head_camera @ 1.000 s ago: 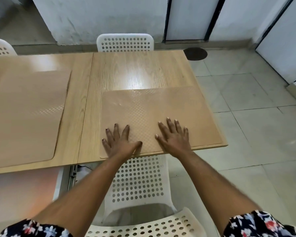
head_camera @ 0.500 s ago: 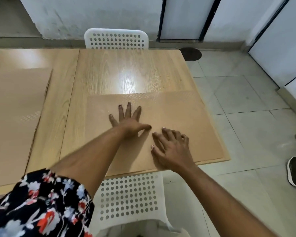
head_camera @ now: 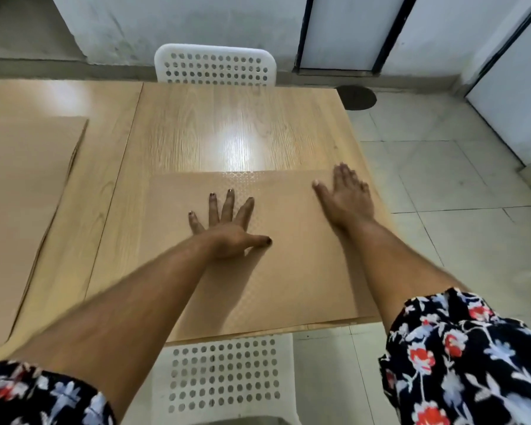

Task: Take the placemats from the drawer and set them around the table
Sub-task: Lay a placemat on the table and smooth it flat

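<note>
Placemat (head_camera: 292,271) flat under left hand (head_camera: 227,231) and right hand (head_camera: 345,196)

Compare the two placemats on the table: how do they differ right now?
The near placemat shows almost whole, while the left placemat is cut off by the frame edge. Both hands press flat on the near one, left hand near its middle and right hand at its right edge; the left one is untouched. Both are tan, lie flat and nearly match the table.

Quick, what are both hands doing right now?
Left hand: open, flat on the placemat, holding nothing.
Right hand: open, flat on it too.
</note>
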